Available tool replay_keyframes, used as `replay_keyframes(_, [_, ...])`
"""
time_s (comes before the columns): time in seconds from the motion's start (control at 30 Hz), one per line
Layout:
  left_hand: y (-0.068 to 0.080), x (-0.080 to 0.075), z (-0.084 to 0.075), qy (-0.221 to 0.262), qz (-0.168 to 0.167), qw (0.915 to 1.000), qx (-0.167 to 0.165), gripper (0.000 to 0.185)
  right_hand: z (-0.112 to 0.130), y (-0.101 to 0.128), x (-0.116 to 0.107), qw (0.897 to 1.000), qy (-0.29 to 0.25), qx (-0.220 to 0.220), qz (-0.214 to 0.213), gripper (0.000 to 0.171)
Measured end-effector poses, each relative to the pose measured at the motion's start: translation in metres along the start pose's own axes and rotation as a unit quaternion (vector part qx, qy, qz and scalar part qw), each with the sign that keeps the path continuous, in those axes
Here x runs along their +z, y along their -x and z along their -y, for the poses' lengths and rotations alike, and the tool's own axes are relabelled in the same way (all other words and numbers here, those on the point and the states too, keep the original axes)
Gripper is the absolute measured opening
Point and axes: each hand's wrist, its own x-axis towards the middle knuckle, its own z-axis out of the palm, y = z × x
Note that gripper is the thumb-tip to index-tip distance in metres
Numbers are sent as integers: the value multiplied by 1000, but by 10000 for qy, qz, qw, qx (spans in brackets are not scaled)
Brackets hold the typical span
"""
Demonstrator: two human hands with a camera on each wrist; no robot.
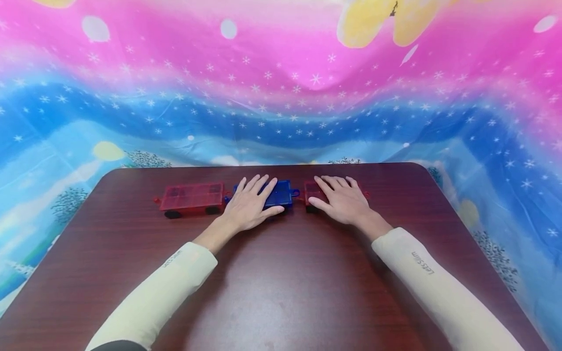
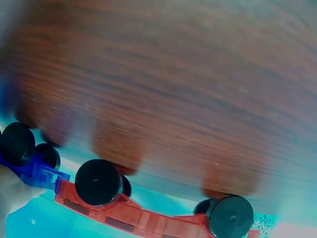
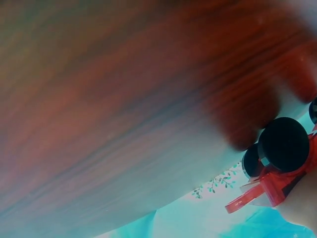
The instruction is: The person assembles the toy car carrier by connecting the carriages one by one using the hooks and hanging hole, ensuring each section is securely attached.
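In the head view, a row of three translucent wheeled toy car bases stands near the table's far edge. My left hand [image 1: 250,204] lies over the blue car base [image 1: 281,194], palm down with fingers extended and spread. Over the right-hand red car base [image 1: 311,189] rests my right hand [image 1: 344,202], also spread, hiding most of it. The longer red car base [image 1: 193,196] sits left of the blue one, linked end to end with it in the left wrist view. A blue loop [image 1: 295,193] points toward the right-hand red base. Black wheels [image 3: 283,145] show under that base in the right wrist view.
The dark brown wooden table [image 1: 272,282] has rounded far corners. A pink and blue patterned cloth [image 1: 281,107] hangs behind it and along both sides. Pale sleeves [image 1: 162,287] cover both forearms.
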Motion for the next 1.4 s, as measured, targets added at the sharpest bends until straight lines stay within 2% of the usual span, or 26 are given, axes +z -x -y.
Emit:
replay_keyframes(0.5, [-1,1,2,58,-103,9999,-21,88,1,0,-2,10000,29,-51,-20,85])
replay_keyframes(0.77, [-2,-1,0,-311,67,9995,36,87,2,-1,-4,9999,-41,-97,-17,84])
replay_keyframes(1.4, [-2,-2,-2,-291,349,9990,47,87,0,5,-1,9999,-28,-92,-71,87])
